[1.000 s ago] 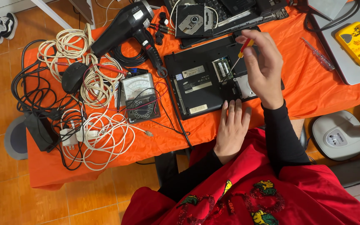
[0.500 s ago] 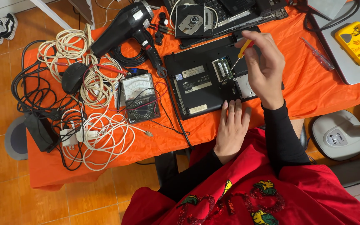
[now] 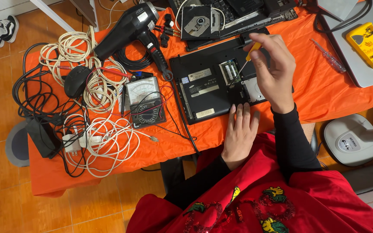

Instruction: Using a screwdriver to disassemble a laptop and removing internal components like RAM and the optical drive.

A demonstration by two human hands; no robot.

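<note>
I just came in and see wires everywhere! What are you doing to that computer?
A person has a black laptop lying upside down on an orange tablecloth. The right hand holds a yellow-handled screwdriver with its tip at the open compartment. The left hand rests flat at the laptop's near edge. White cables and a meter lie beside it.

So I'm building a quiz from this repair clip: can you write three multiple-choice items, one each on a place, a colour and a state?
1. Where does the left hand rest?
A. on the laptop's near edge
B. on the hair dryer
C. on the meter

2. What colour is the screwdriver handle in the right hand?
A. green
B. yellow
C. white

3. How does the laptop lie?
A. shut, lid up
B. open, screen lit
C. underside up, a bay uncovered

Answers: A, its fingers lie flat there; B, yellow shows above the fingers; C, labels and memory modules are exposed.
</note>
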